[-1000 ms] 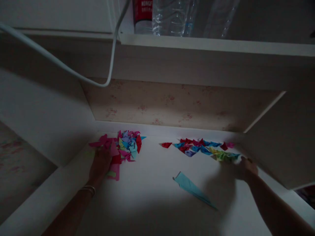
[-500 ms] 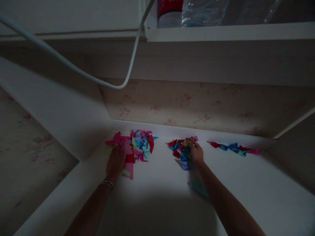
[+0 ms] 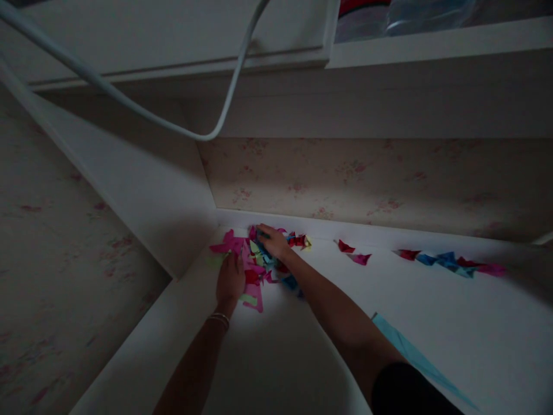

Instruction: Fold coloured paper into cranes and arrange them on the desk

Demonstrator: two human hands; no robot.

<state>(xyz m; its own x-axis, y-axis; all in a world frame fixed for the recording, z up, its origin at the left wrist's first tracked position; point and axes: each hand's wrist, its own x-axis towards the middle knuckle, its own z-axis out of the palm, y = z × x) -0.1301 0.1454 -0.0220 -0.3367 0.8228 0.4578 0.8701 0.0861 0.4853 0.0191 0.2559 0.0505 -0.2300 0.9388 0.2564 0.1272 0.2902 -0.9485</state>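
Observation:
Toward the left of the white surface lies a pile of folded paper cranes in pink, blue, red and green. My left hand rests against the pile's left side, fingers stretched out over pink paper pieces. Reaching across from the right, my right hand lies over the top of the pile with its fingers extended. Some cranes are hidden under it and behind the forearm. Red and yellow folded pieces stick out just beyond its wrist.
Two loose red and pink cranes lie to the right, then a row of folded pieces along the back wall. A light-blue sheet is beside my right forearm. A white cable hangs in front; a cupboard juts overhead.
My right hand has swept left, bringing its cluster of cranes against the pile and leaving two behind. My left hand stays at the pink papers. The view has shifted left.

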